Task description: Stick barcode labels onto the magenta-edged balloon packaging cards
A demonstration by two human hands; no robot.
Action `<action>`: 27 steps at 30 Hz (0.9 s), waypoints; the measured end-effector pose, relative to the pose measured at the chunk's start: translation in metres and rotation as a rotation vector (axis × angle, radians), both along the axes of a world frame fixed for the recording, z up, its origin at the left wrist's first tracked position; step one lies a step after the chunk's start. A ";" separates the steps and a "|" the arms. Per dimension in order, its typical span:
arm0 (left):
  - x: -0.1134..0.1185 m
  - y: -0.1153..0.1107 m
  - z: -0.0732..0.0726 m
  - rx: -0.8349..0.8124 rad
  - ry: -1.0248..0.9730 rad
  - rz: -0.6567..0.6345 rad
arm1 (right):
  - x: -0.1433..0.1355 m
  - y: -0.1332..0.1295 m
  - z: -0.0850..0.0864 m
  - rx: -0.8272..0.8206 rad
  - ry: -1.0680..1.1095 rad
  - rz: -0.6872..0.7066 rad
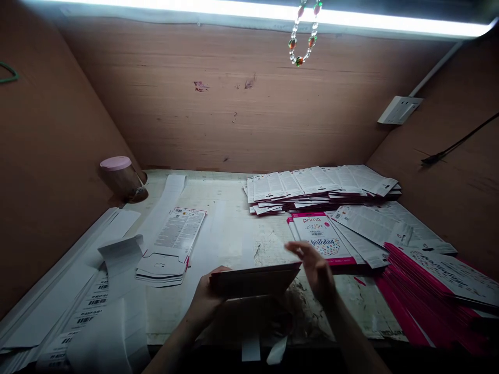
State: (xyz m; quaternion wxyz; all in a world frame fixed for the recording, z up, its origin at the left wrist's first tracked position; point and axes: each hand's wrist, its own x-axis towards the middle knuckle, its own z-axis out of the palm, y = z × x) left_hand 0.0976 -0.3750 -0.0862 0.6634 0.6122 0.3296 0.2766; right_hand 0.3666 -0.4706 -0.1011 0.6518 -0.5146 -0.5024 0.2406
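My left hand (pixel 207 295) grips the left end of a flat cardboard packet (pixel 253 281), tilted so that its shaded side faces me. My right hand (pixel 315 269) is raised just past the packet's right end, fingers stretched out and slightly blurred, holding nothing. Behind it lies a white and pink printed "birthday" packet (pixel 323 236) on a small pile. To the left of my left hand rests a stack of white printed packets (pixel 175 239) with their flaps toward me. Small white paper pieces (pixel 250 349) show below the held packet, in shadow.
Barcode label strips (pixel 91 306) lie at the left. A long row of packets (pixel 312 183) lines the back, and pink-edged packets (pixel 440 291) fill the right. A pink-lidded jar (pixel 121 176) stands back left. A bead string (pixel 299 44) hangs by the lamp.
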 end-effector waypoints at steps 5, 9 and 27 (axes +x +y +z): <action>-0.015 -0.001 -0.011 -0.016 -0.005 -0.061 | 0.069 0.114 0.043 -0.354 -0.945 -0.243; -0.024 -0.002 -0.025 0.015 -0.017 -0.033 | 0.096 0.195 0.048 -0.695 -1.253 -0.152; -0.029 -0.001 -0.026 0.007 -0.068 -0.035 | 0.081 0.191 0.100 -0.362 -1.322 -0.247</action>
